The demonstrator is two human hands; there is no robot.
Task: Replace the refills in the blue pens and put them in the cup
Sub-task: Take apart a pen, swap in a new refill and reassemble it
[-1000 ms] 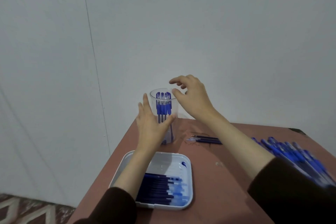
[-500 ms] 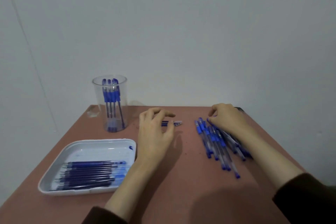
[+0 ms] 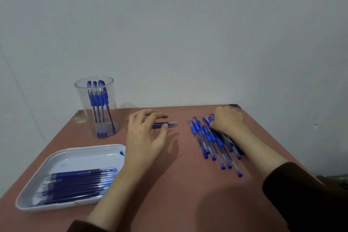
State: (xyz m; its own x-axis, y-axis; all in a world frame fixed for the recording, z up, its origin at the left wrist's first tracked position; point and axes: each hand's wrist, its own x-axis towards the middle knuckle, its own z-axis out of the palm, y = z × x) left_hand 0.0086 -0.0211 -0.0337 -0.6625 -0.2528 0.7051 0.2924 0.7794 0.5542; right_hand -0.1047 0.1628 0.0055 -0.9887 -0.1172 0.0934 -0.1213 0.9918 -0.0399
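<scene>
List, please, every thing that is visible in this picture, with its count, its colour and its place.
cup: one, clear, far left of the table
pens in cup: about four, blue, standing
tray: one, white, near left
refills in tray: many, dark blue, lying side by side; too close together to count
loose refills: a few, dark blue, middle of the table, at the left fingertips
pen pile: about ten, blue and clear, on the right, partly hidden
table: one, reddish brown
wall: pale grey, behind
sleeves: two, dark, bottom edge
left hand: over the loose refills, fingers loosely curled
right hand: on the far end of the pen pile; grip not visible
</scene>
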